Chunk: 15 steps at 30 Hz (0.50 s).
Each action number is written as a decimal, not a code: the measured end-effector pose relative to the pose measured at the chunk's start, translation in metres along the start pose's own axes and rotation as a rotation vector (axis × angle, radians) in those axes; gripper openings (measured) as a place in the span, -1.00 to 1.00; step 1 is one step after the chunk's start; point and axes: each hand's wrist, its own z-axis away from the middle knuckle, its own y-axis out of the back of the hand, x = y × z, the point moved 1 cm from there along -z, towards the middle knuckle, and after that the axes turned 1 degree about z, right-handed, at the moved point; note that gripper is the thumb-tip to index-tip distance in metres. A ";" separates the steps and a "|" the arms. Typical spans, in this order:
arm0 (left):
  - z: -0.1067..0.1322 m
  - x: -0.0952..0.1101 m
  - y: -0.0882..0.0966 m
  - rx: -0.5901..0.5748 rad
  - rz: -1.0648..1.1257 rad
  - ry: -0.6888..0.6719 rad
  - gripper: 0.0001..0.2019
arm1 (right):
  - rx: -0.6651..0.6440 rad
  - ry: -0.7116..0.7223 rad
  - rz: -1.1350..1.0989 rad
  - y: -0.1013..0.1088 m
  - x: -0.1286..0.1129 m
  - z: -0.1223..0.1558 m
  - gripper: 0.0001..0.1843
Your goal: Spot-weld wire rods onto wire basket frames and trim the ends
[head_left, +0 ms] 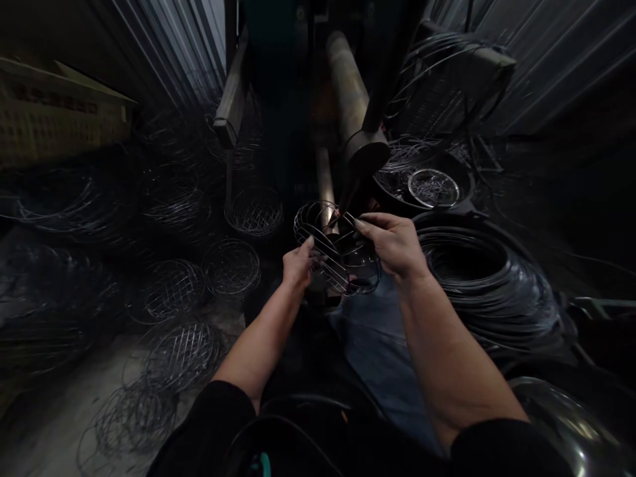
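Between my hands is a round wire basket [335,270] with parallel wires across it, tilted under the tip of a machine. My left hand [298,263] is closed on its left side, thumb on the wires. My right hand [395,242] pinches a thin short piece of wire [348,216] at the basket's upper right edge, near the machine's tip. A lower metal rod [325,189] of the machine reaches into the basket, and a thick metal cylinder [350,86] juts out above. Small orange glints show by the tip. The fingers' undersides are partly hidden.
Several wire baskets [186,351] lie on the floor at the left. A large coil of wire [489,285] sits right of my right arm. Behind it a dark pan [460,175] holds a round metal bowl [433,188] of small metal pieces. A yellowish crate [54,119] stands far left.
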 end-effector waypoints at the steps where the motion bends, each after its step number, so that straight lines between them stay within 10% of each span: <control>1: 0.003 -0.002 0.007 0.017 -0.121 -0.144 -0.66 | -0.016 0.021 0.012 0.009 0.004 0.006 -0.61; 7: 0.012 -0.008 0.033 -0.216 -0.810 -1.033 -0.30 | -0.085 -0.128 -0.046 0.064 0.058 0.048 -0.64; 15: -0.003 -0.015 0.022 -0.249 -0.866 -1.049 -0.52 | -0.060 -0.112 -0.096 0.049 0.075 0.062 -0.67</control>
